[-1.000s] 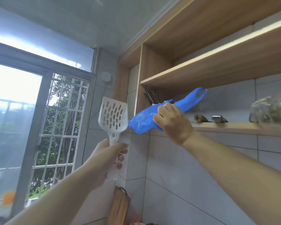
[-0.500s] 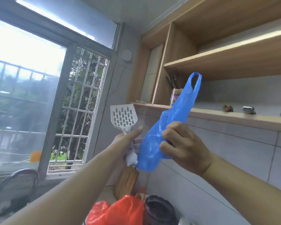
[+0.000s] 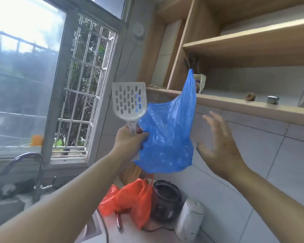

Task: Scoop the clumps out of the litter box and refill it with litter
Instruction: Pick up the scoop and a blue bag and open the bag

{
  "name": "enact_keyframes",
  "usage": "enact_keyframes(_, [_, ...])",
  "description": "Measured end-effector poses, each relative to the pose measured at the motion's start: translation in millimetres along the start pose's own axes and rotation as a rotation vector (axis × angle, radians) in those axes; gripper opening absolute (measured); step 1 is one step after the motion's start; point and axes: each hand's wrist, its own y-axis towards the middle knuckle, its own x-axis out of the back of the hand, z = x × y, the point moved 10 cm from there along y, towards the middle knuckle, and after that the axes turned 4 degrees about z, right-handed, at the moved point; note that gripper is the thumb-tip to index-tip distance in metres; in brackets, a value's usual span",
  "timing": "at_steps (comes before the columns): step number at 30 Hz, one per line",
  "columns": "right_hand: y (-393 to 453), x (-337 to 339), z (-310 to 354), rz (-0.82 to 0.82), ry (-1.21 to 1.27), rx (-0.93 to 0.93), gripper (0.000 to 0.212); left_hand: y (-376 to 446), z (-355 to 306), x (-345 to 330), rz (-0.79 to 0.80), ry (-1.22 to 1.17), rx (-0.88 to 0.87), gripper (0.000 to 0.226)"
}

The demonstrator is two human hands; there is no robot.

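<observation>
Scoop (image 3: 129, 100) upright, its handle gripped in the left hand (image 3: 130, 141) along with the limp blue bag (image 3: 167, 137). Right hand (image 3: 218, 146) is spread wide, holding nothing, just right of the bag.

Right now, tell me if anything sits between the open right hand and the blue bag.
Nothing visible does. The right hand is open just right of the blue bag, with only bare wall tile behind the gap. The left hand pinches the bag together with the scoop.

I note scoop (image 3: 129, 100) left of the bag (image 3: 167, 135), both above the tabletop (image 3: 147, 237), where a pot (image 3: 165, 200) sits between another bag (image 3: 130, 199) and kettle (image 3: 189, 220); window (image 3: 42, 85) far left.
</observation>
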Motion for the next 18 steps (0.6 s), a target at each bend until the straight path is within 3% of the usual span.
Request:
enact_keyframes(3, [-8.3, -43.9, -17.2, 0.164, 0.648, -0.550, 0.096, -14.9, 7.9, 2.8, 0.018, 0.019, -0.010, 0.031])
enact_keyframes(5, [-16.3, -75.7, -0.4, 0.307, 0.929, -0.658, 0.107, -30.9, 14.3, 2.3, 0.057, 0.054, -0.010, 0.030])
enact_keyframes(6, [-21.1, -87.5, 10.1, 0.363, 1.013, -0.653, 0.101, -40.5, 19.4, 3.1, 0.079, 0.079, -0.006, 0.030])
enact_keyframes(9, [-43.4, -108.4, 47.0, 0.422, 1.149, -0.568, 0.046, -73.9, 34.6, 11.2, 0.127, 0.135, 0.016, 0.024])
enact_keyframes(11, [-67.3, -116.7, 55.5, 0.341, 1.180, -0.599, 0.029, -98.9, 46.3, 18.0, 0.145, 0.107, 0.055, 0.009])
enact_keyframes(14, [-113.2, -130.0, 44.9, 0.224, 1.103, -0.714, 0.026, -134.5, 64.9, 40.9, 0.041, 0.081, 0.124, 0.007])
enact_keyframes(18, [-168.7, -144.2, 41.2, 0.286, 1.151, -0.756, 0.030, -179.6, 99.9, 52.2, -0.015, -0.046, 0.275, 0.015])
